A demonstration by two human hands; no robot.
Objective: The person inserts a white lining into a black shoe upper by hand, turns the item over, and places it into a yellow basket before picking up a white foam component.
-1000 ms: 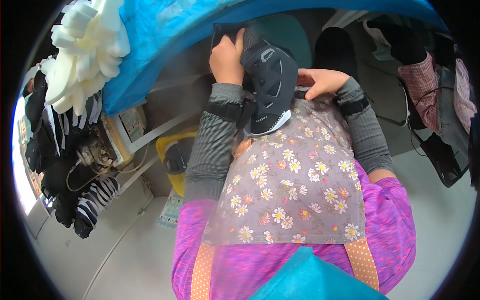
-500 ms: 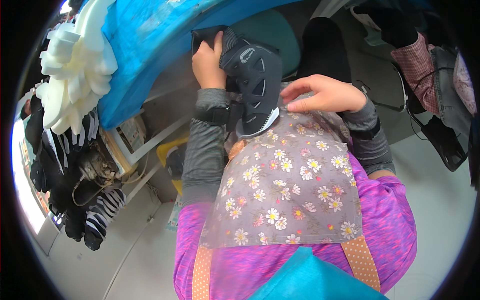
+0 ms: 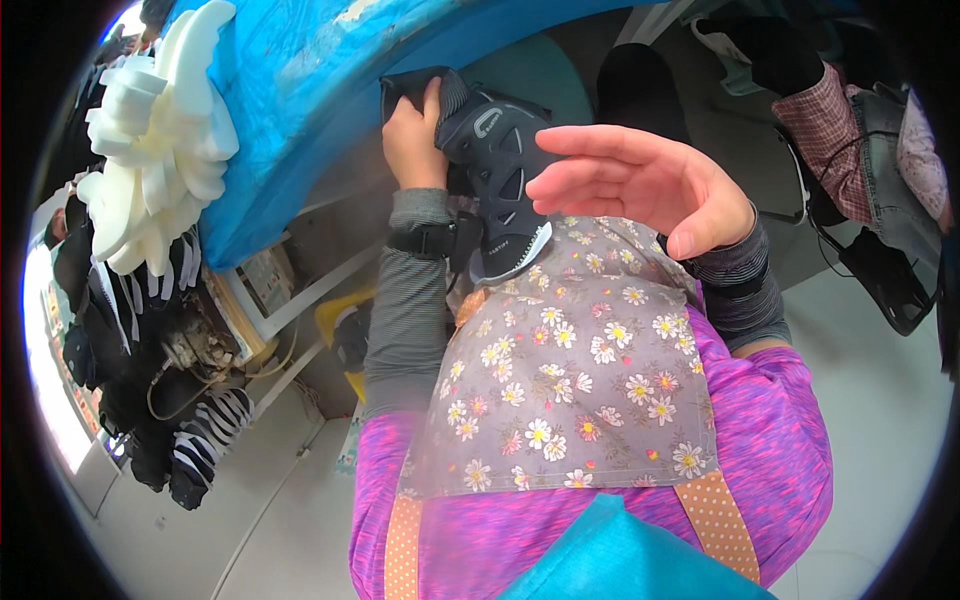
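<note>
A dark grey shoe upper [image 3: 500,165] with black cut-out patches and a white-edged toe hangs over my lap, toe pointing toward me. At its collar end my left hand [image 3: 413,135] grips it, thumb on the outside and the other fingers partly hidden in the dark lining. My right hand [image 3: 640,185] is raised just to the right of the upper, fingers stretched out and thumb apart, holding nothing. Below both hands lies my grey flowered apron [image 3: 580,370].
A table under blue sheeting [image 3: 300,90] runs along the far left. White foam pieces [image 3: 160,140] are heaped at its edge, above bundled black-and-white shoe parts [image 3: 210,430]. Another person's checked sleeve or trouser leg [image 3: 825,140] shows at far right, near a black shoe-like object [image 3: 890,285].
My right hand has lifted away from the apron beside the toe, opening wider and turning its palm. The left hand keeps its hold on the upper, which has barely shifted.
</note>
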